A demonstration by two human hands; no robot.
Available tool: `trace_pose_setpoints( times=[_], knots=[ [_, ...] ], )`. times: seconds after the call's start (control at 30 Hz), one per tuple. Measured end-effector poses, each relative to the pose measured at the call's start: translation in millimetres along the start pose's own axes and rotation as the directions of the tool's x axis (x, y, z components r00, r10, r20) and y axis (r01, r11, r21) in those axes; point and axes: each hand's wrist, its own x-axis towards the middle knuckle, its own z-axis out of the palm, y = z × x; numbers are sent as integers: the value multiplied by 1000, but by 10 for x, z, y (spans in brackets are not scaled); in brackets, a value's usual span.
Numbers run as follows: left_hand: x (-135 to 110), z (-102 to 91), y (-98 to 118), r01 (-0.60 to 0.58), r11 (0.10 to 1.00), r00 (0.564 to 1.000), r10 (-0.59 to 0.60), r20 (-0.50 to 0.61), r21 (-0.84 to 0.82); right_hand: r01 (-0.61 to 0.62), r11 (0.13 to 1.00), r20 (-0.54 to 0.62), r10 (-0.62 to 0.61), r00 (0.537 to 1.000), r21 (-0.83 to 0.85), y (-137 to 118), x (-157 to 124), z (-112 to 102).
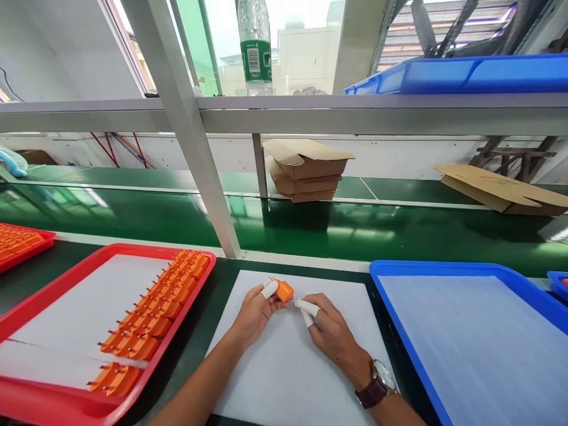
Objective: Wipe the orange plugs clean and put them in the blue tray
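My left hand (pixel 255 310) pinches a small orange plug part (pixel 283 290) with metal prongs, held just above a white mat (pixel 284 367). White finger cots cover its fingertips. My right hand (pixel 326 328) is close beside it on the right, fingers curled, its cot-covered fingertips almost touching the orange part; whether it grips anything is unclear. A watch sits on my right wrist. To the left, a red tray (pixel 66 402) holds rows of several more orange plug parts (pixel 155 307).
An empty blue tray (pixel 444 378) with a white liner lies to the right. A second red tray (pixel 26 251) with orange parts is at far left. Behind runs a green conveyor belt (pixel 355 228) with cardboard boxes (pixel 306 168). A slanted metal post (pixel 195 136) rises ahead.
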Motion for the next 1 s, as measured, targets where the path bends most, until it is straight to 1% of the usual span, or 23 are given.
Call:
trace_pose_setpoints(
  times=[0.07, 0.13, 0.27, 0.4, 0.5, 0.63, 0.87, 1.0],
  knots=[
    [-1, -21, 22, 40, 993, 999, -40, 10, -113, -10, 1000, 14, 10, 1000, 15, -6, -6, -2],
    [0, -35, 31, 74, 981, 997, -70, 29, -181, -18, 999, 23, 17, 1000, 30, -15, -9, -9],
    [3, -38, 35, 115, 966, 993, -105, 55, -232, -21, 999, 14, 21, 1000, 42, -30, -4, -22],
    [-4, -19, 49, 129, 968, 991, -120, 56, -215, -31, 998, -33, 33, 999, 59, -32, -11, -7],
    [-18, 5, 65, 111, 976, 993, -103, 52, -187, -55, 996, -58, 59, 997, 70, -28, -28, 18],
    [-39, 35, 77, 99, 984, 994, -91, 59, -146, -58, 995, -62, 63, 996, 82, -31, -44, 40],
    [-39, 23, 45, 119, 983, 992, -113, 47, -141, -44, 995, -84, 52, 995, 92, -56, -30, 38],
    [-51, 31, 40, 126, 988, 992, -123, 41, -86, -60, 994, -99, 68, 993, 87, -74, -18, 34]
  ],
)
